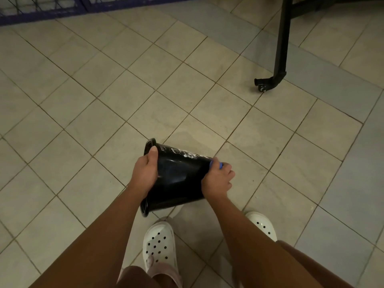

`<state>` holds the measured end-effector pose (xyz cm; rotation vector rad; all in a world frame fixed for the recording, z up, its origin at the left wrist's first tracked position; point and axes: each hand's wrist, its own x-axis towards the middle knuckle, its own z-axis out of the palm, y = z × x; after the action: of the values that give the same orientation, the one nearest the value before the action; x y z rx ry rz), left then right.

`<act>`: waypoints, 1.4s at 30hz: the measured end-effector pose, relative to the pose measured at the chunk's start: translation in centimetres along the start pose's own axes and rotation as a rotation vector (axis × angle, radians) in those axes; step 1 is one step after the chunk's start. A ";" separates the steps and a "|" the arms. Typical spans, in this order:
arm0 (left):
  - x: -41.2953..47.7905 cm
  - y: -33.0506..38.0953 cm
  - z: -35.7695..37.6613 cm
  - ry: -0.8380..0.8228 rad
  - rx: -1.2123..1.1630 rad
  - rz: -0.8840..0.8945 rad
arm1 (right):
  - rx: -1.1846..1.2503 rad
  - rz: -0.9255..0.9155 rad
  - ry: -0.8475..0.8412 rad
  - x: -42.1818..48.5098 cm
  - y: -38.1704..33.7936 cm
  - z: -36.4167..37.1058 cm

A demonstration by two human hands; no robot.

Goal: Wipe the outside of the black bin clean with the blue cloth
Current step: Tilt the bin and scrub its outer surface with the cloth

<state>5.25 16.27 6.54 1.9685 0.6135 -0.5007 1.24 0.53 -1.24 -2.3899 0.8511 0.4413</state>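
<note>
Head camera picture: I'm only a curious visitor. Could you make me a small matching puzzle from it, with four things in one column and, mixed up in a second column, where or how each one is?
Things
1. black bin
2. blue cloth
3. left hand
4. black frame leg

States
A. bunched in the right hand at the bin's base
B. grips the bin at its rim
C. tipped on its side, white smears on its wall
D. stands at upper right, small wheel at its foot

Pairs: 1-C, 2-A, 3-B, 4-D
</note>
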 end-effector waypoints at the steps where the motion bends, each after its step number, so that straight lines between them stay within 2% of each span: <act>1: 0.0 0.3 -0.2 -0.020 -0.022 -0.027 | 0.000 0.012 -0.008 0.1 0.4 0.0; 4: 0.8 0.9 -1.0 -0.069 -0.143 -0.160 | -0.052 -0.098 0.023 -0.6 1.3 0.6; 9: 1.1 1.0 -1.0 -0.083 -0.246 -0.303 | -0.067 -0.412 0.095 -2.3 4.1 1.9; 11: 1.2 1.1 -0.5 -0.044 -0.195 -0.258 | -0.063 -0.442 0.124 -2.3 5.1 2.0; 14: 1.3 2.0 -0.1 0.017 -0.080 -0.168 | 0.030 -0.363 0.163 -2.9 4.9 2.2; 20: 1.3 1.5 0.2 0.068 -0.040 -0.125 | -0.034 -0.578 0.161 -3.1 3.8 2.2; 26: 1.2 1.2 0.6 0.111 0.083 0.014 | 0.005 -0.401 0.185 -2.8 5.8 2.5; 30: 0.6 1.6 0.7 0.135 0.241 0.150 | 0.004 -0.568 0.161 -3.9 4.2 2.8; 32: 0.3 1.5 0.7 0.155 0.279 0.188 | -0.024 -0.594 0.163 -2.8 3.5 2.4; 36: 0.0 1.5 0.7 0.157 0.297 0.256 | -0.025 -0.381 0.163 -1.4 5.0 2.1; 38: 0.0 1.4 0.8 0.144 0.288 0.280 | -0.021 -0.334 0.178 -2.4 5.4 2.5; 42: 0.1 0.9 0.4 0.120 0.267 0.275 | 0.013 -0.481 0.192 -4.3 3.4 2.9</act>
<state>5.86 15.56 6.96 2.3067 0.3528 -0.3073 -4.56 2.13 -2.88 -2.5422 0.3280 0.0163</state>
